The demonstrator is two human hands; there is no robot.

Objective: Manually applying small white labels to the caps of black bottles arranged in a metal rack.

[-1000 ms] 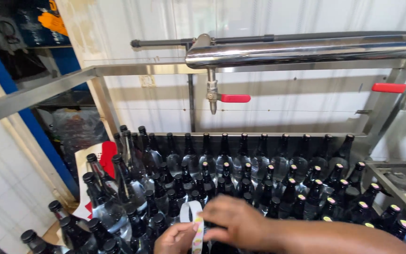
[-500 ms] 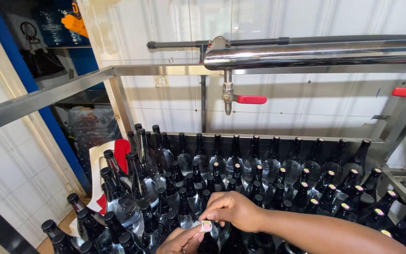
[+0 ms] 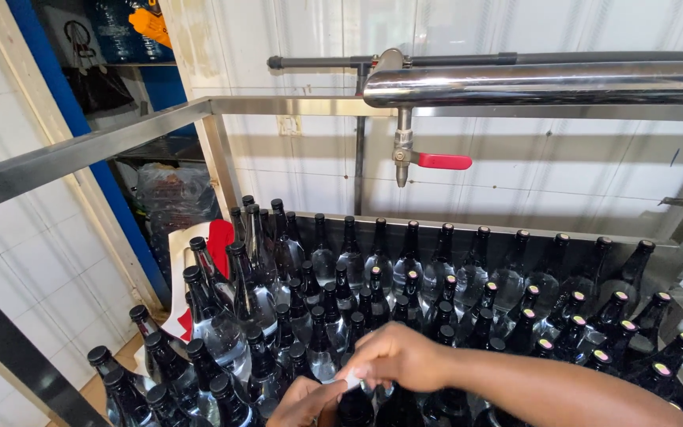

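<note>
Low in the frame's centre, the right hand (image 3: 393, 357) pinches a small pale sticker (image 3: 351, 383) between thumb and fingertips, over the capped neck of a dark glass bottle (image 3: 352, 405). The left hand (image 3: 303, 403) rises just beneath it at the bottom edge, fingers curled toward the same sticker; its grip I cannot tell. Packed bottles (image 3: 405, 277) fill the steel bench (image 3: 468, 229). Above hangs a steel pipe (image 3: 539, 83) with a red-handled valve (image 3: 436, 160). I'd press the sticker flat, centred on the cap.

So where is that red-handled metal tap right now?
The red-handled metal tap hangs under the shiny steel pipe at upper centre of the head view, above the back row of dark capped bottles.
</note>
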